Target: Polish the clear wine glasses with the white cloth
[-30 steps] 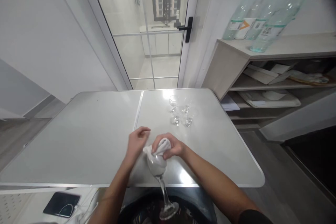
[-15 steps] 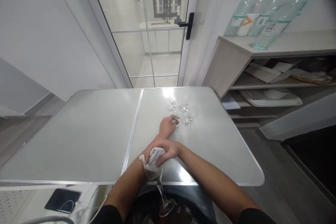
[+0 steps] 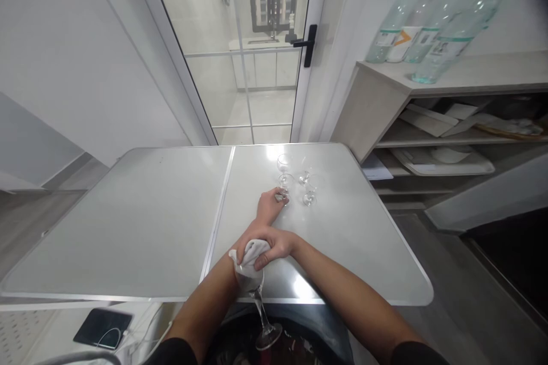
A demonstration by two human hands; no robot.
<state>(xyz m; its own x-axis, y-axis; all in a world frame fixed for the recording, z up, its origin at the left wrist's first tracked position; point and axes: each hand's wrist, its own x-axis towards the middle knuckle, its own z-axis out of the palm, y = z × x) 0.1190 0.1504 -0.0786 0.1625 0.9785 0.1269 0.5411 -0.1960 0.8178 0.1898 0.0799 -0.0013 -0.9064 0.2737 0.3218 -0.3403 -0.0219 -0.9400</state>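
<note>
Pale table [image 3: 141, 222] spanning the middle of the frame, with a glazed door [image 3: 269, 108] at top centre and 4 bottles [image 3: 449, 47] at upper right. Right hand [image 3: 272, 244], below centre: clamped on a white cloth [image 3: 252, 252] and the bowl of a glass [image 3: 250, 283], which tilts with its foot toward the bottom edge. Left hand [image 3: 271, 205], at centre: fingers closed on a 2nd glass [image 3: 285, 185]; 3 more glasses [image 3: 309, 198] stand near it.
</note>
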